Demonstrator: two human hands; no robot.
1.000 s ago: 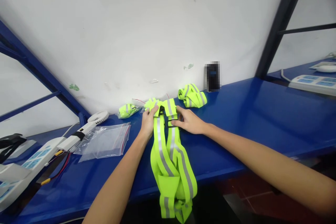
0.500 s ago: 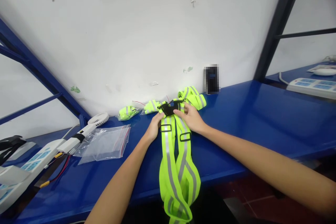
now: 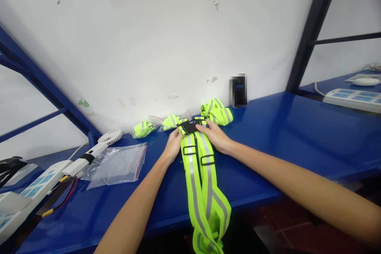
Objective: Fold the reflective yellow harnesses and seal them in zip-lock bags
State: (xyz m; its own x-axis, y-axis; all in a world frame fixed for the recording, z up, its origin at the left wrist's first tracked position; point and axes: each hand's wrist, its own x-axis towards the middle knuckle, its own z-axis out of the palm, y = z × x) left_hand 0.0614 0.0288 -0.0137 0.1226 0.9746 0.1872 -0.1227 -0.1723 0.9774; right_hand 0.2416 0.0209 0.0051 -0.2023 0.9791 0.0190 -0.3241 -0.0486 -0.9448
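A neon yellow reflective strap harness [image 3: 193, 178] with grey stripes runs across the blue table and hangs over its front edge. My left hand [image 3: 174, 145] grips the harness at the left side of its black buckle part [image 3: 188, 127]. On the right side, my right hand [image 3: 216, 137] pinches the same upper end, its thumb on the black part. Two black slider rings sit on the straps just below my hands. Behind my right hand lies a rolled yellow harness [image 3: 218, 113], unbagged.
Two bagged yellow bundles [image 3: 143, 129] [image 3: 171, 122] lie by the wall. Left are a clear zip bag [image 3: 117, 165], a white fan [image 3: 110, 137], power strips and wires. A blurred-out black object [image 3: 239, 91] stands at the wall; another power strip [image 3: 354, 99] is far right.
The harness's upper end has tilted and lowered slightly in my hands, flattening the black part. Its hanging straps have shifted to the right and down.
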